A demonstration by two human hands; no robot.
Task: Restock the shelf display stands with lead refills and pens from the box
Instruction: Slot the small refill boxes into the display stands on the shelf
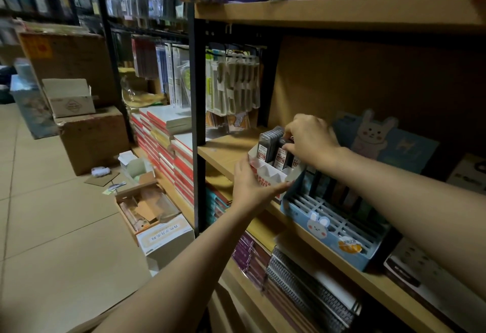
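A white and red cardboard display stand [268,175] sits on the wooden shelf [223,154], with rows of dark lead refill cases [267,146] standing in its back slots. My left hand [252,184] grips the stand's front left corner. Above the stand, my right hand [307,140] pinches lead refill cases in the middle rows. To the right stands a blue rabbit-print pen stand [328,223] with grid dividers and dark pens at its back. On the floor to the left lies an open cardboard box [147,206].
Stacked notebooks [168,148] fill the lower shelves at the left, spiral notebooks [307,288] the shelf below. A blue rabbit backing card [381,138] leans at the shelf's back. Large cartons [92,138] stand on the tiled floor. Hanging packs [231,88] line the rack behind.
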